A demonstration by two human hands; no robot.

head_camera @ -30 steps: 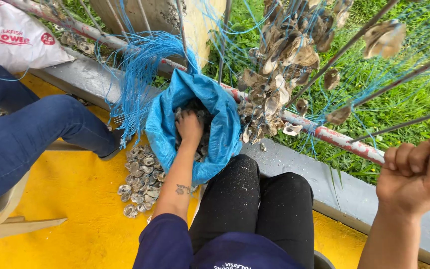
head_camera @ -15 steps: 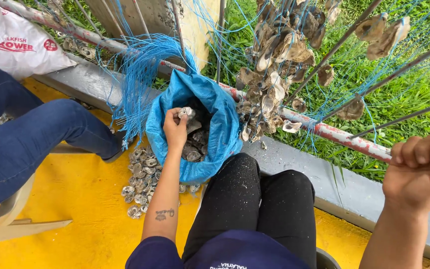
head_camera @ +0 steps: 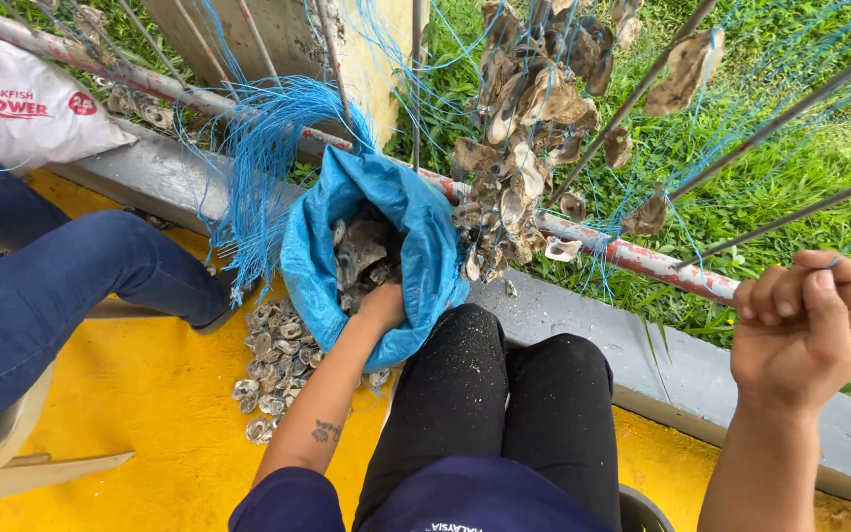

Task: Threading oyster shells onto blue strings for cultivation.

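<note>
The left hand has dipped back into the blue sack, grip hidden; right hand fists a thin rod.

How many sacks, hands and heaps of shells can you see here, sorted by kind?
Blue sack: 1
White sack: 1
Person's hands, left hand and right hand: 2
Loose shell pile on the yellow floor: 1
Hanging shell cluster on blue strings: 1
Total: 6

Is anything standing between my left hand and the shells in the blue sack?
Nothing visible does. The left hand is already reaching in through the open mouth of the blue sack, right against the shells inside. The sack's folded rim sits around the hand without covering the opening.
</note>
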